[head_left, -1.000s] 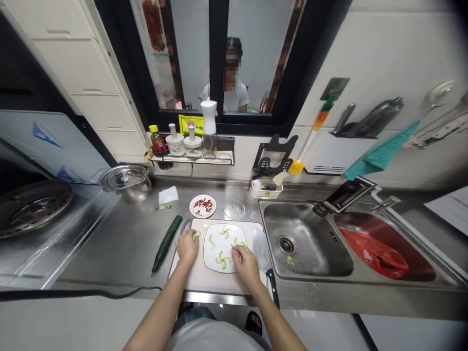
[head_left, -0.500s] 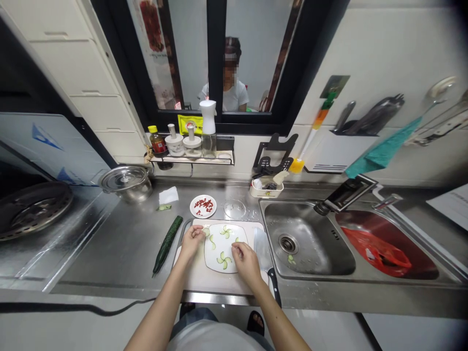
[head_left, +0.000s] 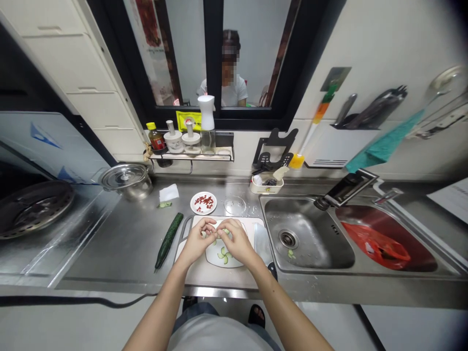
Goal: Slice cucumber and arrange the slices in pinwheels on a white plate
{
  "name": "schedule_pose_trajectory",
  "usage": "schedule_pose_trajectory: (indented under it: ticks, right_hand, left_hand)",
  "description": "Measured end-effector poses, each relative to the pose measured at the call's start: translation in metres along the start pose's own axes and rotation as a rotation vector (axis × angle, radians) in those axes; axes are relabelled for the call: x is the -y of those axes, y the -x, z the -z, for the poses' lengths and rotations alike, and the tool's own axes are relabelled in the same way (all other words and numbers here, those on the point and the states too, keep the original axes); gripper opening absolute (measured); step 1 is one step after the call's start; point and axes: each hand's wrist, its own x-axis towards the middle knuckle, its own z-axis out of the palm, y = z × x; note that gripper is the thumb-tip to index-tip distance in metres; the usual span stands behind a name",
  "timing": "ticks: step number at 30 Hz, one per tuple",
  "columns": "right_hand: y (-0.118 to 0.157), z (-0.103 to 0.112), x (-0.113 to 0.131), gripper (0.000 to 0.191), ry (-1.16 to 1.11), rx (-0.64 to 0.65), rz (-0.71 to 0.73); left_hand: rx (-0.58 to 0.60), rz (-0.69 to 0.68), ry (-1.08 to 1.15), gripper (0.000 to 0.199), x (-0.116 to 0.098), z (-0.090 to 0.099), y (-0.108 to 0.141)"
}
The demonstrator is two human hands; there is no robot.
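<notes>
Above the white plate, my left hand and my right hand meet at the fingertips. Pale green shows at my left fingers, which pinch a thin cucumber slice. The right fingers are pressed together in a pinch; what lies between them is too small to make out. Cucumber slices form a pinwheel on the plate's near part. Other slices farther back are partly hidden by my hands. Beneath the plate is a light cutting board. A whole cucumber lies to its left.
A knife rests along the board's right side, its handle partly behind my right forearm. Behind the board stand a small plate of red pieces and a clear round dish. The sink is at right, a lidded pot at left.
My hands have come together over the plate from its left and right sides. They now cover its back part. The view has shifted slightly.
</notes>
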Motion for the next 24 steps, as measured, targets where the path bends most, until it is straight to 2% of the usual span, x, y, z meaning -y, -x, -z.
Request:
schedule_pose_trajectory:
  ticks: [3,6,9,11,13,15,19,24]
  right_hand:
    - [-0.001,-0.004,-0.001,0.016,-0.068,-0.033,-0.046]
    - [-0.001,-0.006,-0.003,0.018,-0.144,-0.069,-0.126]
    - [-0.003,-0.006,-0.005,0.019,-0.199,-0.070,-0.157]
    - [-0.003,-0.005,-0.005,0.017,-0.217,-0.067,-0.166]
    - [-0.004,-0.005,-0.005,0.015,-0.225,-0.068,-0.167]
    - [-0.004,-0.004,-0.004,0.015,-0.222,-0.067,-0.152]
    - [-0.003,-0.002,-0.002,0.017,-0.186,-0.055,-0.114]
    - [-0.002,0.001,-0.002,0.014,-0.174,-0.039,-0.090]
  left_hand:
    - [-0.042,0.086,0.119,0.036,0.006,-0.003,0.002]
    - [-0.084,0.284,0.336,0.041,0.017,-0.009,0.005]
    - [0.044,0.550,0.651,0.040,0.022,-0.017,0.010]
    - [0.144,0.655,0.846,0.037,0.022,-0.021,0.012]
    - [0.161,0.664,0.956,0.032,0.018,-0.022,0.012]
    - [0.124,0.609,0.979,0.032,0.014,-0.022,0.011]
    - [0.053,0.519,0.849,0.049,0.006,-0.016,0.010]
    - [-0.012,0.427,0.671,0.060,-0.001,-0.011,0.010]
